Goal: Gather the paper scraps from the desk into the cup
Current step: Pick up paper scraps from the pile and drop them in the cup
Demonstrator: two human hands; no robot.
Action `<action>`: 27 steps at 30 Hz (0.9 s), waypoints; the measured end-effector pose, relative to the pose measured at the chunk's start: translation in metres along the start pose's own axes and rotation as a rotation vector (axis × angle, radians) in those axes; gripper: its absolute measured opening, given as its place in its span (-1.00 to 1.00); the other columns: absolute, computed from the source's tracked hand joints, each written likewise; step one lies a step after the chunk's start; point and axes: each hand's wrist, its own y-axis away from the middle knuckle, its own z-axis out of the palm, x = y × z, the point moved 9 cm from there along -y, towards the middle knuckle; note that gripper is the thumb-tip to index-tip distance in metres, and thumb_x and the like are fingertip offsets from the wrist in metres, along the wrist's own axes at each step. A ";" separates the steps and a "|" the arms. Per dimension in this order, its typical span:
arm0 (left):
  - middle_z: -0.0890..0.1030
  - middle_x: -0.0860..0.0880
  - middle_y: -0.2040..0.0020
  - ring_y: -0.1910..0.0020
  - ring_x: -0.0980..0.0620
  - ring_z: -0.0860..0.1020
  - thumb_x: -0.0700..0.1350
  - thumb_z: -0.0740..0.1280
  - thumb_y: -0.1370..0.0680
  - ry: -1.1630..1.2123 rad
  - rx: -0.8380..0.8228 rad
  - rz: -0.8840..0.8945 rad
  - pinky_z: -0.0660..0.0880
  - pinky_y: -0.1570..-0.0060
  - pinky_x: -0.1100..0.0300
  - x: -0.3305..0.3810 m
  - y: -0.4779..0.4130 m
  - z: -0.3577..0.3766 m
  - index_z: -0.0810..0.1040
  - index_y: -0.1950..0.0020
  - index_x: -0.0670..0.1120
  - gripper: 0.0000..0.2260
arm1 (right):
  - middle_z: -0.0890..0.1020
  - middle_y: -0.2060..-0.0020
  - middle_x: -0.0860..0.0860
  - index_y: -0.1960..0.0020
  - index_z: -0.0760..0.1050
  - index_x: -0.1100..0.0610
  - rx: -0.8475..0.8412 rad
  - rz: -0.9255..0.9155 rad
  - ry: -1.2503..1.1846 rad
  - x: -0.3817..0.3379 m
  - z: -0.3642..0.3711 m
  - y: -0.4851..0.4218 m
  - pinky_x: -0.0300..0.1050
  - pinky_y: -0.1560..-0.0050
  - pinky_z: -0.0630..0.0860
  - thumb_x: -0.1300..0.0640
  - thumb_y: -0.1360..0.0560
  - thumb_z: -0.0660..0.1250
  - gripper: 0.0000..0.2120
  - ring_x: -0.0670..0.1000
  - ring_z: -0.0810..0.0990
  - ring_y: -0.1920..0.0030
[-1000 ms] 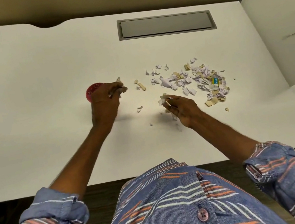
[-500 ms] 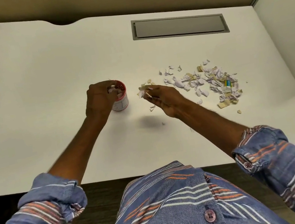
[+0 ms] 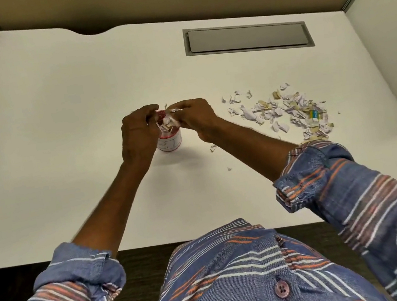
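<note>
My left hand (image 3: 137, 137) is gripping the cup (image 3: 170, 144), which is standing on the desk (image 3: 56, 121). My right hand (image 3: 196, 119) is pinching paper scraps (image 3: 167, 122) over its mouth. The scrap pile (image 3: 291, 113) is lying well off to the right.

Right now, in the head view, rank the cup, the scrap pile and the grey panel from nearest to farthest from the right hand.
1. cup, right beside the right hand, on its left.
2. scrap pile, off to its right.
3. grey panel, recessed far back, to the right.
</note>
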 end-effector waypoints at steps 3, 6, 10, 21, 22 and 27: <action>0.69 -0.08 -0.15 -0.16 0.00 0.63 -0.26 0.28 -0.58 -0.030 -0.007 0.021 0.54 -0.25 0.08 0.002 0.000 0.000 0.66 -0.21 -0.13 -0.74 | 0.72 -0.04 0.19 -0.07 0.70 0.23 -0.001 -0.061 0.185 -0.011 0.011 -0.003 0.17 -0.17 0.64 0.37 -0.45 0.34 -0.75 0.21 0.70 -0.09; 0.69 -0.08 -0.15 -0.16 -0.01 0.63 -0.27 0.27 -0.57 -0.079 -0.017 0.026 0.54 -0.24 0.10 0.000 -0.002 0.001 0.66 -0.21 -0.12 -0.73 | 0.73 -0.05 0.13 -0.08 0.71 0.16 0.016 -0.117 0.310 -0.020 0.015 -0.001 0.03 -0.07 0.66 0.35 -0.45 0.28 -0.69 0.14 0.70 -0.06; 0.69 -0.10 -0.16 -0.17 -0.02 0.62 -0.24 0.30 -0.58 -0.073 -0.025 0.024 0.54 -0.25 0.09 -0.005 -0.005 0.002 0.65 -0.23 -0.14 -0.74 | 0.73 -0.06 0.11 -0.11 0.70 0.20 0.025 -0.238 0.441 -0.033 0.011 0.006 -0.06 -0.08 0.64 0.34 -0.46 0.35 -0.72 0.07 0.69 -0.08; 0.65 0.04 -0.05 0.07 0.30 0.58 -0.11 0.32 -0.60 0.084 0.268 0.043 0.54 0.11 0.39 -0.041 0.025 -0.028 0.63 -0.15 -0.03 -0.83 | 0.75 0.04 0.01 -0.07 0.68 0.13 0.163 -0.440 0.673 0.008 -0.083 0.021 -0.05 -0.12 0.62 0.17 -0.52 0.43 -0.86 -0.04 0.71 0.05; 0.63 0.01 -0.05 0.10 0.28 0.57 -0.10 0.32 -0.60 0.080 0.277 0.009 0.55 0.13 0.36 -0.054 0.036 -0.025 0.62 -0.16 -0.04 -0.83 | 0.74 -0.04 0.04 -0.13 0.67 0.15 0.146 -0.446 0.738 0.022 -0.094 0.022 -0.01 -0.17 0.60 0.14 -0.55 0.42 -0.81 0.01 0.70 -0.04; 0.58 -0.11 -0.14 -0.12 -0.05 0.57 -0.15 0.37 -0.59 -0.036 0.072 -0.101 0.56 -0.14 -0.01 -0.101 0.086 0.024 0.58 -0.25 -0.14 -0.76 | 0.35 -0.53 0.13 -0.54 0.32 0.12 -0.092 -0.365 1.101 0.100 -0.114 0.022 0.01 -0.54 0.25 -0.05 -0.61 0.33 -0.43 0.13 0.30 -0.54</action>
